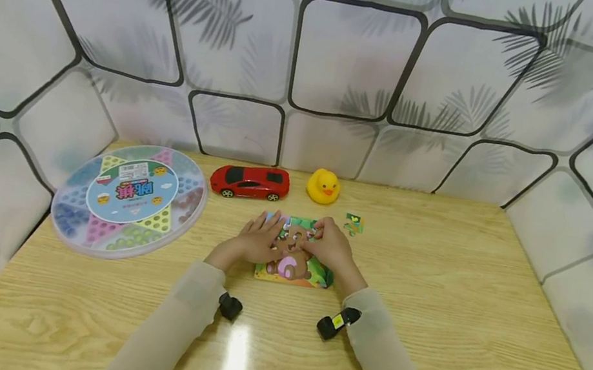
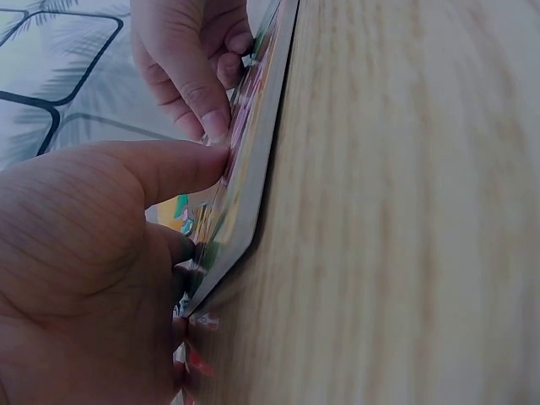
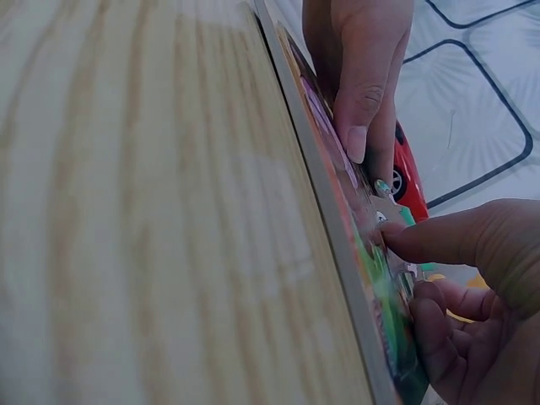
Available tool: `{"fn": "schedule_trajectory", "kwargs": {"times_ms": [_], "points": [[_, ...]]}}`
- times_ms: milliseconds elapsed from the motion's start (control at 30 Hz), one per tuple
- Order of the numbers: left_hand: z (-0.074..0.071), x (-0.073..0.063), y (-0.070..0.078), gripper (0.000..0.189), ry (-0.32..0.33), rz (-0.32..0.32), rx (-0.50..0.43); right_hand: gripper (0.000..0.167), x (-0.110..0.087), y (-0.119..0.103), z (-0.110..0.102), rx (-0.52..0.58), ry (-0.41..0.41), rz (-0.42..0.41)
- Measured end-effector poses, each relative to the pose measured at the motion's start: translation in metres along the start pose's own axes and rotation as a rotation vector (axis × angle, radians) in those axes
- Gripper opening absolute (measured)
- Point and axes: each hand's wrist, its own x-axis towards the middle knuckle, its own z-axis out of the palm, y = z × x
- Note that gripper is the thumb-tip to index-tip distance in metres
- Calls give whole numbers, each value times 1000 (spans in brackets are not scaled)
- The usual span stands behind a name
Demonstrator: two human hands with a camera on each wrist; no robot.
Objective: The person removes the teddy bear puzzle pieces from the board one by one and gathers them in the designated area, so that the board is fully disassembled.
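Note:
A bear jigsaw puzzle (image 1: 289,269) in a flat board lies on the table, its brown bear with a pink belly facing up. My left hand (image 1: 259,239) rests spread over the puzzle's left side, fingers fairly straight and thumb on the bear. At the upper right part of the picture, my right hand (image 1: 334,247) has thumb and curled fingers close together around a small puzzle piece (image 3: 408,277), mostly hidden by the fingers. Both hands appear low over the board in the left wrist view. Loose puzzle pieces (image 1: 353,223) lie just beyond the right hand.
Behind the puzzle stand a red toy car (image 1: 251,182) and a yellow rubber duck (image 1: 323,187). A round board-game set (image 1: 130,202) lies at the left. Patterned fabric walls (image 1: 352,63) enclose the wooden table (image 1: 457,317) at the back and sides.

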Motion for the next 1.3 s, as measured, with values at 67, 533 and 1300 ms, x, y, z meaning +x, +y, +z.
{"fn": "schedule_trajectory", "kwargs": {"times_ms": [67,533,1300], "points": [[0,0,0,78,-4,-3,-3,43,0,1,0,2,4,-2],[1,-1,-2,77,1,-3,5,9,2,2,6,271,99,52],[1,1,-1,77,2,-6,18,9,3,1,7,350,136,130]]}}
